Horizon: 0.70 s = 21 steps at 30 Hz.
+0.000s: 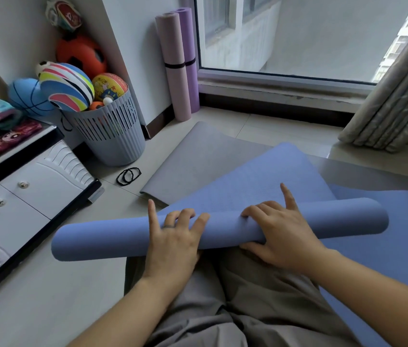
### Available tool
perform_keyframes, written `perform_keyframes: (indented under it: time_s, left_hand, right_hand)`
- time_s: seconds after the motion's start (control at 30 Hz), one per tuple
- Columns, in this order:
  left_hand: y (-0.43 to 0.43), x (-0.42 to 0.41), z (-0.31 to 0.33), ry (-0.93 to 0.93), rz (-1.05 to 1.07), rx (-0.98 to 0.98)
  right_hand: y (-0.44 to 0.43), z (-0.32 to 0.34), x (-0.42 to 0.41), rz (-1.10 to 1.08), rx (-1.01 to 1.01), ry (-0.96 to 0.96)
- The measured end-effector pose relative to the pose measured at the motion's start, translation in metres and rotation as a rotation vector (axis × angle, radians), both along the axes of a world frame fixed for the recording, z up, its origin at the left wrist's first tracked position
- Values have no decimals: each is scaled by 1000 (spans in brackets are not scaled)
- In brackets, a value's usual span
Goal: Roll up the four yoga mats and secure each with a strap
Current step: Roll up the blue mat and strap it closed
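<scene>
A blue yoga mat (112, 239) lies partly rolled across my lap, its flat part stretching away over the floor. My left hand (173, 236) lies over the roll with fingers curled on top and the index finger raised. My right hand (278, 229) grips the roll, thumb beneath and fingers over it. A grey mat (193, 159) lies flat under the blue one. Two black straps (128, 176) rest on the floor to the left. A pink rolled mat (173, 58) and a purple rolled mat (190, 46) stand strapped in the corner.
A grey slatted basket (112, 136) full of balls stands at the left, beside a white cabinet (30, 191) with drawers. A window (298, 33) and its sill run along the back. A curtain (393, 101) hangs at the right.
</scene>
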<state>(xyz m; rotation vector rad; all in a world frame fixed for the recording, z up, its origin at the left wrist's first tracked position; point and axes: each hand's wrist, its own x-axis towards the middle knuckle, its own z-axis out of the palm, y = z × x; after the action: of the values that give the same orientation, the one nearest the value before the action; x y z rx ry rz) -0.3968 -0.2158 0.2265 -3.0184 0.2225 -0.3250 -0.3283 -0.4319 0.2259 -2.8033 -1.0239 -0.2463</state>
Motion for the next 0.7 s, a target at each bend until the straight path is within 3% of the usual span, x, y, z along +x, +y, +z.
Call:
perform_keyframes:
  time_s: [0.13,0.3,0.43,0.53,0.7]
  left_hand:
    - [13,10,24,-26,-36,0]
    - [19,-2,49,-44,-118,9]
    - [20,-16,47,-9,-171,8]
    - [20,-13,39,120,-196,20]
    - [17,5,44,535,-182,10]
  right_hand:
    - [6,42,12,55,-139,30]
    - [2,73,-3,122,-106,-15]
    - [-1,76,-22,148,-198,94]
    - [-3,67,-26,128,-254,194]
    - [0,55,-24,71,-249,357]
